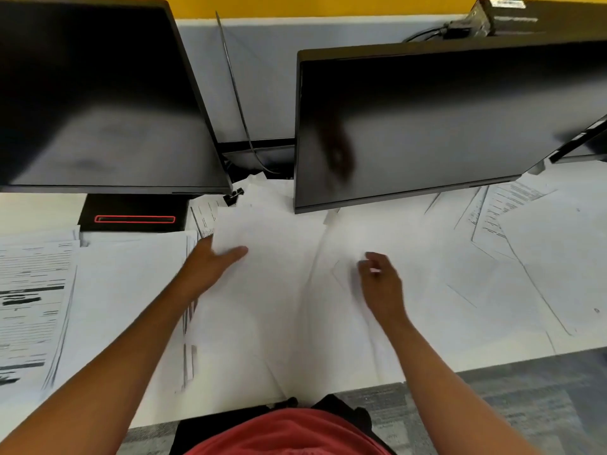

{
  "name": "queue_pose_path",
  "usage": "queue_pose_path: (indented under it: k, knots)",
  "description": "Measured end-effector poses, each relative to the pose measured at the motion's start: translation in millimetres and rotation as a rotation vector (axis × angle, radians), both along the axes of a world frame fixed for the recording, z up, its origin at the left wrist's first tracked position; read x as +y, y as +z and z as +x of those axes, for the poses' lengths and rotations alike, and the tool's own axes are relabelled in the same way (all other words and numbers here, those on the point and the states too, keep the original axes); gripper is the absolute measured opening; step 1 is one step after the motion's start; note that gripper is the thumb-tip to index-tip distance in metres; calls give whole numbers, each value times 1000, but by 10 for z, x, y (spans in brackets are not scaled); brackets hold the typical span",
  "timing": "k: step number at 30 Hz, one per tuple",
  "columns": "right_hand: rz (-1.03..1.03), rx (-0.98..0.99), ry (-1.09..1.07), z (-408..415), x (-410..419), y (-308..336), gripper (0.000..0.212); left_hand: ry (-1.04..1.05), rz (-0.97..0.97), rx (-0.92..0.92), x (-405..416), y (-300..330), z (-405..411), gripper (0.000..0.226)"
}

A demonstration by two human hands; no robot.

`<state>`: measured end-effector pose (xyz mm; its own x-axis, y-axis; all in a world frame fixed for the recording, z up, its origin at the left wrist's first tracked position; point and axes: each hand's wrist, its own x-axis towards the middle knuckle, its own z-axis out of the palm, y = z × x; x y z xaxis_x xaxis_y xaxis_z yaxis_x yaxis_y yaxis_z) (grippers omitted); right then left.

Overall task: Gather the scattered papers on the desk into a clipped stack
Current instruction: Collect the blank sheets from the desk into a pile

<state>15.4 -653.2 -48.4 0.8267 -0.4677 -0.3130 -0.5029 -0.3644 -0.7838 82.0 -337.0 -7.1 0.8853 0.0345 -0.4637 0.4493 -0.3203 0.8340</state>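
**Loose sheets across desk, both hands on the middle pile**

Hard to read: white papers (279,290) overlap so heavily at frame centre that single sheets cannot be counted; edges wash out in glare. Printed text shows only on sheets at far left and upper right, too blurred to read. Desk (39,208) surface bare only in a strip at left, under the monitor.

Counts: two dark monitors, left monitor (92,93) cut off by the frame edge, right monitor (427,119) hiding paper behind its lower edge. One black binder clip (234,196) just below the left monitor's lower right corner, partly tucked behind paper.

Left hand (210,267), centre-left: fingers spread flat, thumb over a sheet's lower left corner, fingertips hidden beneath. Right hand (381,284), centre-right: fingers curled narrow on paper; whether pinching a sheet, cannot tell.
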Motion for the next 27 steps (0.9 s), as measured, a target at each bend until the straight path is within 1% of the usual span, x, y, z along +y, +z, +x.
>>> queue_pose_path:
  k: [1, 2, 4, 5, 6, 7, 8, 9, 10, 11, 12, 13, 14, 15, 16, 17, 18, 19, 21, 24, 25, 26, 27]
  knots:
    - [-97, -8, 49, -28, -148, -19, 30, 22, -116, 33, 108, 70, -39, 38]
    - [-220, 9, 159, -41, -270, -28, 37, 48, -229, 62, 216, 125, -85, 42]
    - [-484, 123, 468, -27, -410, -74, 67, 85, -409, 129, 386, 174, -189, 60]
    - [-567, 207, 577, -2, -441, -95, 83, 92, -465, 172, 424, 178, -234, 73]
    - [-601, 300, 621, 18, -444, -113, 96, 97, -520, 210, 444, 172, -281, 83]
    - [-606, 380, 597, 40, -469, -136, 104, 94, -569, 229, 415, 175, -313, 86]
    - [-587, 444, 541, 60, -489, -161, 109, 95, -620, 238, 364, 191, -339, 81]
    - [-577, 492, 495, 69, -496, -170, 110, 108, -665, 243, 312, 190, -350, 69]
    - [-589, 503, 471, 63, -497, -168, 108, 131, -716, 241, 233, 214, -349, 50]
    - [-622, 469, 461, 42, -472, -174, 101, 162, -753, 233, 162, 222, -355, 35]
    - [-653, 385, 442, 17, -430, -153, 90, 183, -771, 225, 89, 216, -354, 33]
    - [-658, 294, 417, -13, -370, -131, 83, 179, -756, 233, 17, 200, -359, 43]
    - [-625, 234, 398, -42, -301, -92, 83, 177, -702, 259, -40, 136, -377, 55]
    - [-545, 206, 395, -75, -219, -65, 91, 190, -620, 284, -84, 42, -402, 56]
    - [-466, 233, 423, -121, -119, -41, 101, 222, -522, 300, -116, -52, -444, 49]
    - [-435, 287, 471, -169, -34, -26, 105, 265, -410, 305, -145, -167, -492, 41]
    - [-457, 327, 515, -209, 57, -8, 101, 310, -312, 302, -147, -272, -551, 36]
    - [-508, 332, 541, -250, 129, -24, 93, 348, -229, 298, -143, -347, -614, 34]
    - [-539, 316, 548, -311, 213, -81, 79, 372, -134, 300, -188, -397, -713, 34]
    - [-428, 361, 544, -328, 248, -134, 66, 406, -131, 317, -309, -340, -856, 34]
    - [-385, 352, 518, -328, 243, -134, 58, 431, -79, 298, -369, -309, -904, 32]
    - [-339, 338, 482, -326, 252, -115, 51, 471, 0, 257, -429, -279, -955, 27]
    - [-295, 325, 440, -322, 258, -104, 48, 513, 83, 211, -487, -267, -1000, 17]
